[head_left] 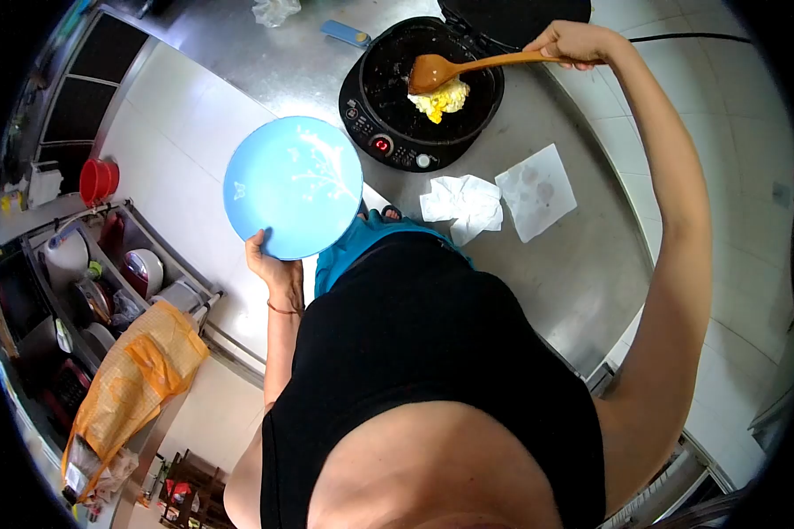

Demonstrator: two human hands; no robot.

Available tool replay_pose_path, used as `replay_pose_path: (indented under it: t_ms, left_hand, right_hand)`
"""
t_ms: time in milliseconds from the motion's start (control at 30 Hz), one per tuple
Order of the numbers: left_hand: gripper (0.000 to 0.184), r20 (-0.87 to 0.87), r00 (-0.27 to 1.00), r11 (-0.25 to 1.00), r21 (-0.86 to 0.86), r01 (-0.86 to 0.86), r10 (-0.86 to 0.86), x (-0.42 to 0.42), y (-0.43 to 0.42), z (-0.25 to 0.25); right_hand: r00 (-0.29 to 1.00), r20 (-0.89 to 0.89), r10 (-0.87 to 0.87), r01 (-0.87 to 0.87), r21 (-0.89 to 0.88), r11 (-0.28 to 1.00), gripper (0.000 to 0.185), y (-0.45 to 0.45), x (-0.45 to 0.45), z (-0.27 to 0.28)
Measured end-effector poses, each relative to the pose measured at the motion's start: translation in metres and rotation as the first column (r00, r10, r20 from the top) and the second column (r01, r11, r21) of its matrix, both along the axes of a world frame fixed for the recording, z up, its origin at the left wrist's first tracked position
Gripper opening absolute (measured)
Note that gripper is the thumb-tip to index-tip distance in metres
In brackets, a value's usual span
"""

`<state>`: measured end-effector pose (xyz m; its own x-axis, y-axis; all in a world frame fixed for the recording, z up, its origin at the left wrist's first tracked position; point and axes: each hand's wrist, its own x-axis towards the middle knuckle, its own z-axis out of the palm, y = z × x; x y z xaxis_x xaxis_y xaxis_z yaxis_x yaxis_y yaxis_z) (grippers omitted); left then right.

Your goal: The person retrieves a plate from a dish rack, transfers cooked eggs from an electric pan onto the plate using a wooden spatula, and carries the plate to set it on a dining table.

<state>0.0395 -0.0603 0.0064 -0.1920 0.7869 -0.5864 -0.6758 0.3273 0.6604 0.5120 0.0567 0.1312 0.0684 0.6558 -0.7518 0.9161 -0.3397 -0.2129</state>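
From where I stood, the egg [441,103] looked pretty much cooked, I'd say, but all I could see of it was in the black pan [384,75], under the wooden spatula [432,74]. The right hand [573,44] was wrapped round its handle; the left hand [273,270] gripped the blue plate [278,198] by its edge, only the printed white pattern showing on top.

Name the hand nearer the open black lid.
Right: the right hand, gripping a brown wooden spatula, is by the lid; the left hand, holding a round blue plate, is farther off.
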Motion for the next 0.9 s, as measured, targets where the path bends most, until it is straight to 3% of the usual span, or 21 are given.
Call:
replay_pose_path:
  t_ms: [267, 300, 400, 533, 633, 767, 800, 900]
  left_hand:
    - [0.033, 0.031, 0.999, 0.999, 0.025, 0.033, -0.034, -0.006, 0.006, -0.011]
    - [0.033, 0.029, 0.999, 0.998, 0.034, 0.044, -0.045, -0.005, 0.007, -0.009]
    - [0.033, 0.022, 0.998, 0.997, 0.048, 0.062, -0.063, 0.000, 0.008, -0.002]
    - [0.033, 0.013, 0.998, 0.998, 0.030, 0.055, -0.056, 0.005, 0.006, 0.006]
    - [0.034, 0.023, 0.999, 0.999, 0.022, 0.048, -0.048, 0.006, 0.007, 0.004]
    - [0.034, 0.047, 0.996, 0.997, 0.026, 0.068, -0.070, 0.000, 0.007, -0.001]
    - [0.035, 0.044, 0.997, 0.998, 0.017, 0.062, -0.062, -0.001, 0.008, -0.004]
    - [0.035, 0.050, 0.998, 0.999, 0.016, 0.043, -0.044, -0.005, 0.009, -0.013]
  right_hand:
    - [0.987, -0.158, 0.034, -0.022, 0.073, 0.997, 0.032, 0.004, -0.018, 0.003]
    - [0.989, -0.116, 0.087, -0.074, 0.107, 0.991, 0.033, 0.007, -0.025, -0.002]
    - [0.983, -0.173, 0.056, -0.068, -0.063, 0.996, 0.032, 0.015, -0.038, 0.015]
    - [0.999, -0.026, -0.033, 0.033, -0.014, 0.999, 0.033, -0.008, -0.008, 0.005]
    - [0.995, -0.046, -0.088, 0.088, 0.004, 0.996, 0.035, -0.024, 0.004, 0.006]
    - [0.999, 0.020, -0.031, 0.029, 0.076, 0.997, 0.032, -0.024, -0.002, 0.023]
    - [0.998, -0.042, -0.053, 0.056, 0.079, 0.995, 0.029, -0.021, 0.005, 0.025]
    - [0.997, 0.071, 0.005, -0.018, 0.191, 0.981, 0.027, -0.017, -0.003, 0.043]
